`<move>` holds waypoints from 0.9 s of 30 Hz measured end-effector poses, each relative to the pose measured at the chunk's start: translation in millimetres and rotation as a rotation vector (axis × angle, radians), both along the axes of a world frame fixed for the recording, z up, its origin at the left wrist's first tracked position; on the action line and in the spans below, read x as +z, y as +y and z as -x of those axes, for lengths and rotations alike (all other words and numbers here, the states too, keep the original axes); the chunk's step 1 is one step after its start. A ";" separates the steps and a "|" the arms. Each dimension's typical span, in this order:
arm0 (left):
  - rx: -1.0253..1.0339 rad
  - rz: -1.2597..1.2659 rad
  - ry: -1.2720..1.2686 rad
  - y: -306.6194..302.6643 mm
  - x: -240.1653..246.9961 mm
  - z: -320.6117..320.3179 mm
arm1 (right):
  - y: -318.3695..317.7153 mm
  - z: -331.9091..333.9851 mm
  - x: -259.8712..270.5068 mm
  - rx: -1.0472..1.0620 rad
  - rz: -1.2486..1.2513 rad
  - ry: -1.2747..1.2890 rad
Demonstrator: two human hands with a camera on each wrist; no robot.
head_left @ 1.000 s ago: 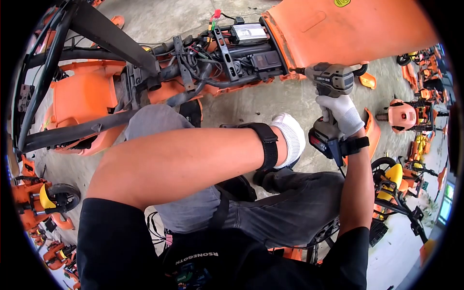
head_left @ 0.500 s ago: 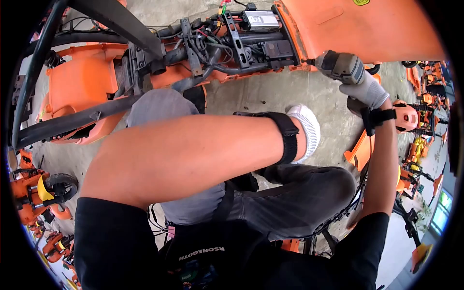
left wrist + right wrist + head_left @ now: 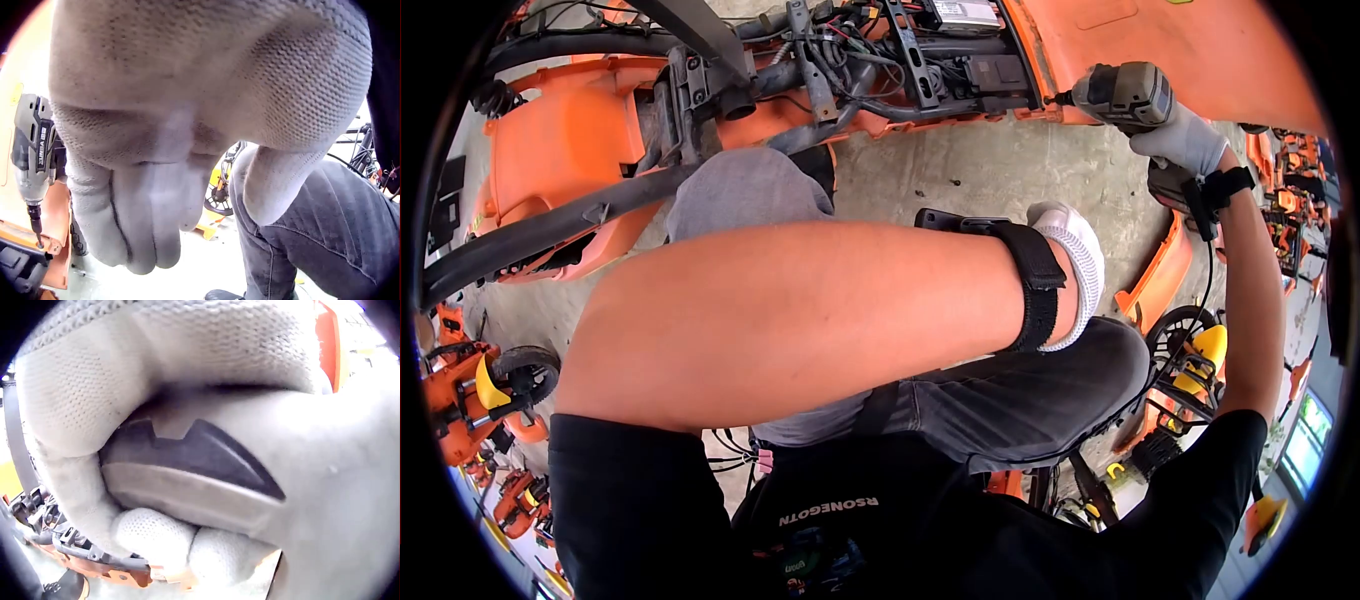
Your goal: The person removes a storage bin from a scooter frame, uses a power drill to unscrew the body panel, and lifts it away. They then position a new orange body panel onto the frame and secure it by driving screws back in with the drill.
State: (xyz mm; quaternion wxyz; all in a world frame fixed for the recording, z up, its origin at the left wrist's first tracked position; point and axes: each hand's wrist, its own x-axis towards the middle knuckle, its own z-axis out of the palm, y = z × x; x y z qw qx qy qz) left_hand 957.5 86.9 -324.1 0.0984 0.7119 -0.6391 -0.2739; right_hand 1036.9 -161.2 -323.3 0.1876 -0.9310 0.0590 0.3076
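Observation:
My right hand [image 3: 1190, 140], in a white knit glove, grips the handle of a grey cordless impact driver [image 3: 1125, 95]. In the right wrist view its fingers [image 3: 156, 537] curl round the handle. The driver's bit points at the edge of a large orange body panel [image 3: 1200, 60], where its tip meets a small fastener spot [image 3: 40, 244] in the left wrist view. My left hand [image 3: 1082, 260], gloved too, hangs with nothing in it, nearer to me than the driver. Its fingers [image 3: 140, 219] extend downward, loosely together, the thumb apart.
Beside the panel lies a dark vehicle frame [image 3: 840, 105] with loose wiring and a silver box [image 3: 965, 14]. A dark bar [image 3: 550, 230] crosses at left. A loose orange part [image 3: 1157, 275] lies on the concrete floor [image 3: 940, 165]. Several other orange vehicles stand around.
The head view has shifted, so frame and panel sit higher and further right. The driver's body has turned slightly while its bit stays at the panel edge. The left hand remains without anything in it.

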 end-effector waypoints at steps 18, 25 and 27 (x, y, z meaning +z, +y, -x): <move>-0.044 -0.005 0.012 10.8 13.1 -2.8 | 12.3 20.6 2.7 -0.596 -0.300 0.161; -0.041 -0.042 0.002 4.0 6.5 -3.2 | 10.6 18.4 2.3 -0.438 -0.259 0.194; -0.031 -0.035 0.006 3.3 5.7 -4.5 | 14.6 20.6 4.4 -0.565 -0.313 0.184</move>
